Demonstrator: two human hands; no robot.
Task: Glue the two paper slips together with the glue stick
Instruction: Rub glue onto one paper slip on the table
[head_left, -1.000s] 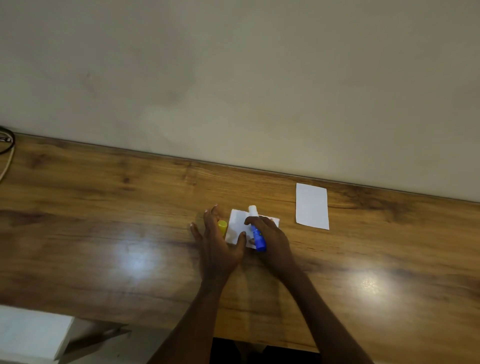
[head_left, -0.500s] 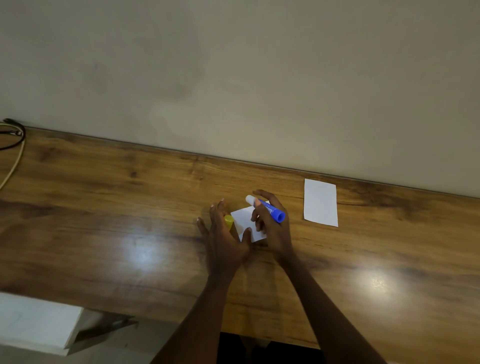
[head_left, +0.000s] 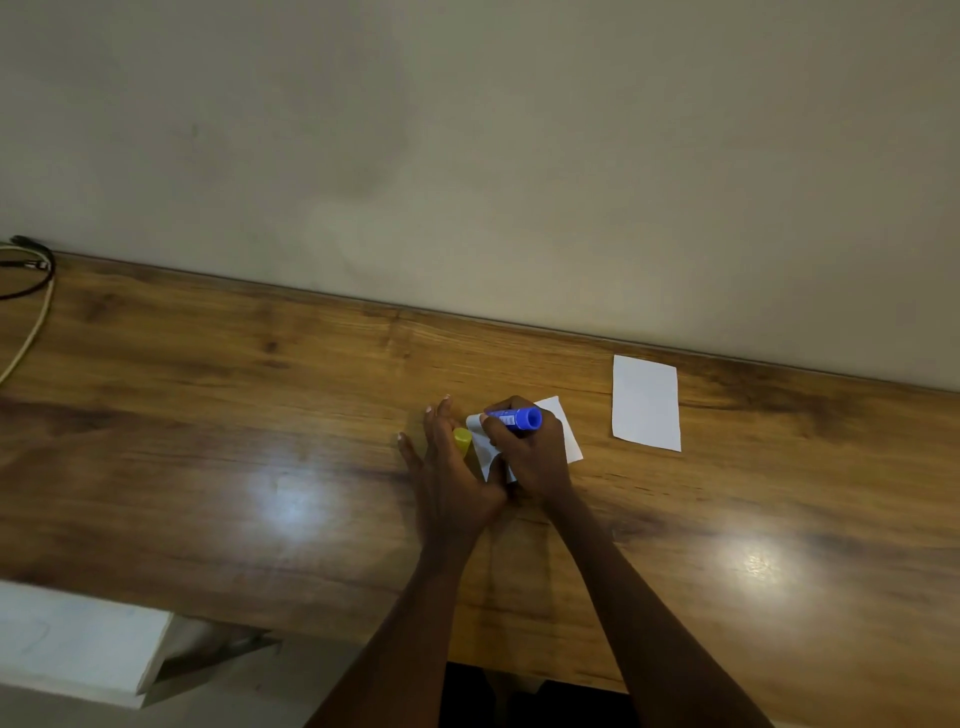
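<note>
One white paper slip (head_left: 563, 431) lies on the wooden table (head_left: 260, 415) under both hands. My right hand (head_left: 535, 452) grips a blue glue stick (head_left: 517, 418), tilted with its tip at the slip's left part. My left hand (head_left: 447, 467) rests flat on the table, fingers spread, thumb pressing the slip's near-left corner. A yellow cap (head_left: 462, 439) sits between my left hand and the slip. The second white slip (head_left: 645, 402) lies apart to the right, near the wall.
Cables (head_left: 31, 291) lie at the table's far left by the wall. A white box-like object (head_left: 72, 639) stands below the table's near edge at the left. The beige wall (head_left: 467, 156) runs along the table's back.
The glue stick has swung across the slip, its blue base now pointing right. More of the slip's right side shows. My left hand has stayed flat.
</note>
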